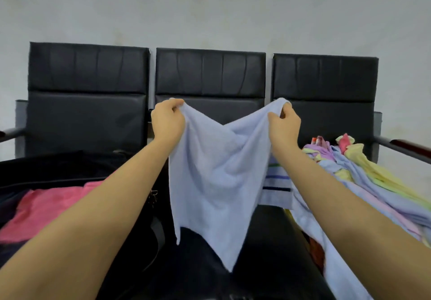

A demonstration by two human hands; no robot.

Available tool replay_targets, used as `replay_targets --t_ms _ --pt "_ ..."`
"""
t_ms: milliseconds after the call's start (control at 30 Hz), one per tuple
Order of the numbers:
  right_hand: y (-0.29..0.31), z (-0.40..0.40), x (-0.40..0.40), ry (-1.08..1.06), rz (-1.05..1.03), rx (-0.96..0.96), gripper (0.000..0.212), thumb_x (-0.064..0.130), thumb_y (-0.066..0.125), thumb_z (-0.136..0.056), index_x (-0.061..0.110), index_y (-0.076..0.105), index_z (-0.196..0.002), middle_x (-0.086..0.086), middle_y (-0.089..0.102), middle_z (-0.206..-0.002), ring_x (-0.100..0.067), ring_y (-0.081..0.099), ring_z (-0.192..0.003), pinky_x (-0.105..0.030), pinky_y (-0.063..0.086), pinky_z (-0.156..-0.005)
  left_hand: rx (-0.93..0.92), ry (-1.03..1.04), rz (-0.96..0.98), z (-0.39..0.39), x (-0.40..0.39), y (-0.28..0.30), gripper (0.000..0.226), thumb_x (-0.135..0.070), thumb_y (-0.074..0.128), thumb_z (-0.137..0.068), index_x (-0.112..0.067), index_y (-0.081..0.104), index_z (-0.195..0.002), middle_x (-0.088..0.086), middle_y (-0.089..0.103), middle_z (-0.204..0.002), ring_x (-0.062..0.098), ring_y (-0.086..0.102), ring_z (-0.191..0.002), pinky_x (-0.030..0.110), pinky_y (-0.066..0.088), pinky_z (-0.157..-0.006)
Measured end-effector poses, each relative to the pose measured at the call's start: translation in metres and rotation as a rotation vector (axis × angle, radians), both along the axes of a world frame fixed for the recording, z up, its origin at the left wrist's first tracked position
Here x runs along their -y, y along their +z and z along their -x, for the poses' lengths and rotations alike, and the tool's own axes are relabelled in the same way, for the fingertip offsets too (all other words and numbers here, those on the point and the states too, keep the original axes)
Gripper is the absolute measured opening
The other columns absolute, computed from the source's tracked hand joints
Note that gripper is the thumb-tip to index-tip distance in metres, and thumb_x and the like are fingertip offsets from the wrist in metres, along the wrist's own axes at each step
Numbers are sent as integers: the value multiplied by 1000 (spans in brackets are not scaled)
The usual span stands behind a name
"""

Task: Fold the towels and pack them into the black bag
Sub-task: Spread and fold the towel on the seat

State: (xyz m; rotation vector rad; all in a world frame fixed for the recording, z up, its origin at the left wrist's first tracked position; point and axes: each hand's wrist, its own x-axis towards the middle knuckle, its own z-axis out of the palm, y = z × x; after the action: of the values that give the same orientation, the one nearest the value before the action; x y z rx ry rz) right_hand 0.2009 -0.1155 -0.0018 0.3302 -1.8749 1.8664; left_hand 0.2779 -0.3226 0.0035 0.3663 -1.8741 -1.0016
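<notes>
Head view: left hand [168, 122] and right hand [284, 124] each pinch a top corner of the pale blue towel [217, 178] at frame centre, its lower edges hanging above the seat, with the black bag [58, 166] lower left and the towel pile [363, 173] at right.

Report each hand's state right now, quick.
Left hand: closed, pinching one top corner of the light blue towel.
Right hand: closed, pinching the towel's other top corner.

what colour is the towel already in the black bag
Pink towel, lying in the black bag on the left, seen in the head view.
</notes>
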Motion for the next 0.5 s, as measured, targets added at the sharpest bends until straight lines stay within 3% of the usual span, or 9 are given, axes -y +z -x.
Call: replay_targets --t_ms 67,133,200,267,333,500 --pt "4 3 -6 26 2 21 17 2 40 -92 19 43 -90 12 35 -76 -5 34 -63 -12 34 -48 19 11 8 1 -3 5 53 6 31 -89 -12 56 -132 7 59 -126 22 56 -105 26 44 -87" --pt "8 9 -14 24 -42 26 27 0 37 -92 22 43 -106 11 41 -89 -9 39 -76 -9 38 -53 33 26 -13 2 -6 8 56 6 31 -89 -16 48 -138 6 55 -128 17 52 -97 23 40 -77" --pt "11 10 -21 -48 -166 -19 26 -8 36 -84 13 49 -91 -1 43 -85 -14 37 -72 -10 30 -53 18 50 -37 3 -5 10 54 3 34 -90 -17 48 -138 5 53 -133 19 55 -105 23 41 -81" --pt "11 9 -28 -124 -231 -73 23 -12 36 -77 9 37 -67 -5 31 -67 -13 21 -59 -16 20 -43 20 78 -4 3 -3 11 50 -2 40 -88 -17 52 -135 8 59 -127 28 58 -107 34 44 -96" --pt "10 10 -33 -171 -241 -94 25 -12 37 -77 8 31 -62 -7 29 -66 -14 17 -56 -20 21 -41 45 100 46 3 -2 9 49 -4 43 -87 -16 55 -132 10 62 -120 33 60 -103 45 44 -98" --pt "6 11 -36 -211 -346 21 33 4 39 -95 11 31 -64 -1 35 -67 -14 30 -59 -24 21 -48 42 84 6 -2 1 4 40 -2 42 -92 -11 60 -127 8 59 -129 28 60 -107 36 50 -91"
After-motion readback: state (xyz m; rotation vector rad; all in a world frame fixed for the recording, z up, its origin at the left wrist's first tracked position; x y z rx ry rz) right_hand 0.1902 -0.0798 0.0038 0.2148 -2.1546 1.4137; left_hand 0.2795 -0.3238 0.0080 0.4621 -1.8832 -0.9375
